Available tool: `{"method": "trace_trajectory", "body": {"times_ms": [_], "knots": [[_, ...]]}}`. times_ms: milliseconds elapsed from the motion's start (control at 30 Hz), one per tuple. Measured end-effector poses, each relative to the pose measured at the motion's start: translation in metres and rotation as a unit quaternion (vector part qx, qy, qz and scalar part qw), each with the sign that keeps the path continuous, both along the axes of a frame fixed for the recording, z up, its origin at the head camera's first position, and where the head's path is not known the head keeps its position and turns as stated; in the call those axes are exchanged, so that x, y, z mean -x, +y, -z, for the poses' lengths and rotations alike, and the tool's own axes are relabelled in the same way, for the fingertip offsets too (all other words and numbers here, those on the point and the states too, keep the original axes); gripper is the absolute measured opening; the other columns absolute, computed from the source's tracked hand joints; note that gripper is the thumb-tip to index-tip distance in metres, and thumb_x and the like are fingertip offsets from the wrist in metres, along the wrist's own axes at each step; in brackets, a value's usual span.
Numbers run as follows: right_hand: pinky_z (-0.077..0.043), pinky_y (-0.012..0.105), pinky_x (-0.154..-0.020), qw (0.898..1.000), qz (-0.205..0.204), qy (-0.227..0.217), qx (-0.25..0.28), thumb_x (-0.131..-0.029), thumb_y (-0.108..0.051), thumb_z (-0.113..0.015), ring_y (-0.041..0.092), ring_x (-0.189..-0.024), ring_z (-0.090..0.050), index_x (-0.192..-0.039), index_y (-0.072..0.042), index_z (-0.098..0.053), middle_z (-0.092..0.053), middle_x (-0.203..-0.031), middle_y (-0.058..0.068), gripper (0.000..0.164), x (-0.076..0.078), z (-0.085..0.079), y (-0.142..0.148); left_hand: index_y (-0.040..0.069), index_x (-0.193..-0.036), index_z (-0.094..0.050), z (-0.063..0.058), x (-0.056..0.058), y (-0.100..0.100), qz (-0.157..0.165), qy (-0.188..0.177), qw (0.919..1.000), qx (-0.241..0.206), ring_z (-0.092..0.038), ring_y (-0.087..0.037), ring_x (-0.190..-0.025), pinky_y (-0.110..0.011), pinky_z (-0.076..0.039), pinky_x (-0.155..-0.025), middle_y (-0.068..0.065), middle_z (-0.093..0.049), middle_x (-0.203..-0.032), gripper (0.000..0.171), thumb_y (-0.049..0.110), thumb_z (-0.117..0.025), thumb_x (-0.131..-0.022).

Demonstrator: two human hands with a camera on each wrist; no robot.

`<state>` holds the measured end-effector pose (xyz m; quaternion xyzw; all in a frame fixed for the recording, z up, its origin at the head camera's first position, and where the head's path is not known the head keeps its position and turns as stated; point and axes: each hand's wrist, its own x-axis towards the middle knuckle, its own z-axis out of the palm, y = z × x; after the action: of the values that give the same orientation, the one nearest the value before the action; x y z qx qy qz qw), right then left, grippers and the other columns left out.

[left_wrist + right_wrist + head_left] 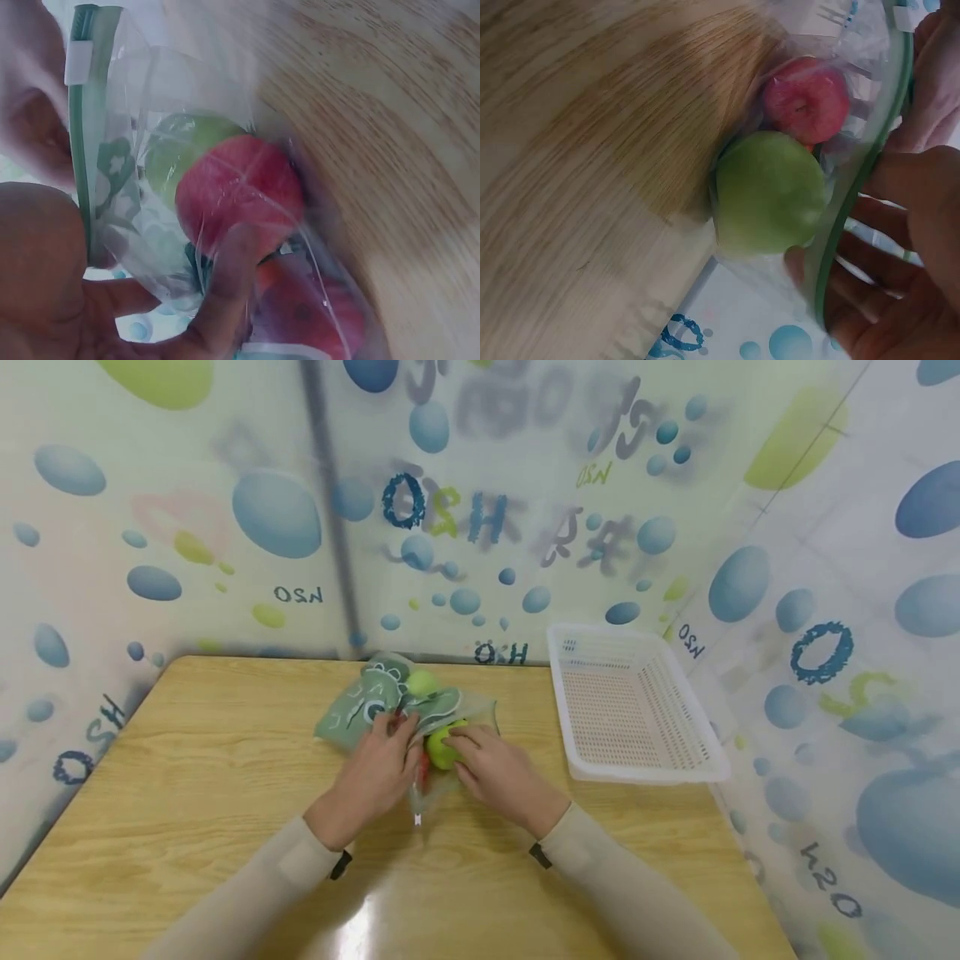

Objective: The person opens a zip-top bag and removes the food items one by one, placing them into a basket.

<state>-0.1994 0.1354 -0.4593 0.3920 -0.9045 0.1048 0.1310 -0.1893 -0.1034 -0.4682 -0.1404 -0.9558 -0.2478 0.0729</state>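
A zip bag (350,717), clear with a green cartoon print and a green zip strip (84,150) with a white slider (79,62), lies on the wooden table. Inside it are a green apple (771,193), a red apple (241,191) and another red fruit (307,307), partly covered. My left hand (381,768) grips the bag on its left side, one finger lying against the plastic over the red apple. On the right, my right hand (501,770) holds the bag by its zip edge, a fingertip by the green apple. Some fingertips are hidden.
A white plastic basket (714,760) with perforated walls stands to the right of the bag on the wooden table (187,793). Behind and beside the table hangs a sheet (510,593) printed with blue and green bubbles and lettering.
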Motion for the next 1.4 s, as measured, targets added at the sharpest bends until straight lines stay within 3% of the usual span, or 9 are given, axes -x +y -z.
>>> {"method": "trace_trajectory", "body": {"times_ms": [100,167,300,467,567,633,933,1167,1400], "knots": [[-0.072,0.043,-0.097,0.998,0.038,-0.037,-0.036,-0.111,-0.025,-0.082,0.034,-0.149,-0.07,-0.158,-0.009,-0.069,-0.069,-0.163,0.014,0.051,0.004,0.002,-0.007,-0.01,-0.161,-0.061,-0.002,-0.002,0.0,-0.005,0.007,1.0,0.003,-0.075,-0.053,-0.117,-0.064,-0.067,-0.098,-0.041,-0.063,-0.149,0.052,0.024,-0.055,-0.122],[-0.074,0.047,-0.091,0.995,0.056,-0.059,-0.055,-0.111,-0.028,-0.083,0.038,-0.151,-0.068,-0.164,-0.013,-0.064,-0.065,-0.168,0.015,0.058,0.008,0.003,-0.011,-0.009,-0.159,-0.064,-0.004,-0.003,0.0,-0.013,0.012,0.9997,0.017,-0.074,-0.051,-0.116,-0.064,-0.067,-0.095,-0.039,-0.065,-0.146,0.052,0.025,-0.057,-0.12],[-0.073,0.056,-0.095,0.991,0.066,-0.086,-0.075,-0.109,-0.032,-0.086,0.045,-0.151,-0.067,-0.172,-0.019,-0.054,-0.061,-0.172,0.018,0.072,0.015,0.008,-0.019,0.001,-0.153,-0.072,-0.005,-0.003,-0.003,-0.045,0.027,0.9971,0.055,-0.064,-0.052,-0.132,-0.072,-0.058,-0.105,-0.034,-0.063,-0.149,0.053,0.036,-0.063,-0.114],[-0.066,0.055,-0.113,0.994,0.033,-0.081,-0.071,-0.106,-0.025,-0.089,0.041,-0.139,-0.075,-0.171,-0.016,-0.055,-0.071,-0.157,0.021,0.074,0.024,0.014,-0.024,0.013,-0.156,-0.072,-0.005,0.002,-0.007,-0.053,0.018,0.997,0.055,-0.04,-0.063,-0.163,-0.095,-0.037,-0.12,-0.032,-0.041,-0.178,0.056,0.044,-0.064,-0.112],[-0.063,0.051,-0.12,0.995,0.001,-0.087,-0.052,-0.104,-0.017,-0.091,0.038,-0.137,-0.076,-0.168,-0.013,-0.057,-0.072,-0.155,0.021,0.073,0.027,0.014,-0.026,0.019,-0.166,-0.065,-0.005,0.005,-0.013,-0.044,-0.019,0.9981,0.04,-0.024,-0.068,-0.172,-0.104,-0.027,-0.118,-0.026,-0.021,-0.193,0.059,0.047,-0.058,-0.114],[-0.062,0.05,-0.122,0.994,-0.014,-0.1,-0.038,-0.103,-0.015,-0.091,0.039,-0.143,-0.074,-0.168,-0.012,-0.058,-0.067,-0.162,0.022,0.073,0.028,0.014,-0.026,0.022,-0.17,-0.061,-0.004,0.006,-0.016,-0.041,-0.04,0.9978,0.033,-0.02,-0.07,-0.173,-0.105,-0.028,-0.115,-0.022,-0.016,-0.195,0.061,0.048,-0.053,-0.116],[-0.057,0.048,-0.128,0.992,-0.038,-0.12,-0.007,-0.098,-0.007,-0.094,0.037,-0.152,-0.068,-0.163,-0.013,-0.063,-0.061,-0.168,0.019,0.072,0.02,-0.005,-0.021,0.028,-0.177,-0.05,-0.001,0.004,-0.03,-0.048,-0.069,0.9956,0.039,-0.026,-0.068,-0.171,-0.104,-0.037,-0.108,-0.024,-0.025,-0.192,0.061,0.047,-0.042,-0.12],[-0.065,0.043,-0.118,0.99,-0.05,-0.13,-0.001,-0.099,-0.009,-0.093,0.031,-0.142,-0.074,-0.166,-0.017,-0.06,-0.059,-0.17,0.016,0.076,0.009,-0.025,-0.009,0.03,-0.179,-0.047,-0.001,0.003,-0.035,-0.065,-0.068,0.9942,0.053,-0.031,-0.065,-0.169,-0.103,-0.038,-0.109,-0.024,-0.026,-0.191,0.062,0.05,-0.038,-0.12],[-0.068,0.042,-0.111,0.989,-0.087,-0.115,0.044,-0.094,-0.005,-0.094,0.029,-0.134,-0.076,-0.161,-0.017,-0.064,-0.062,-0.167,0.016,0.074,0.004,-0.041,0.008,0.028,-0.179,-0.045,-0.004,0.0,-0.042,-0.072,-0.078,0.9925,0.06,-0.031,-0.071,-0.166,-0.104,-0.037,-0.108,-0.028,-0.027,-0.189,0.062,0.048,-0.037,-0.121]]}}
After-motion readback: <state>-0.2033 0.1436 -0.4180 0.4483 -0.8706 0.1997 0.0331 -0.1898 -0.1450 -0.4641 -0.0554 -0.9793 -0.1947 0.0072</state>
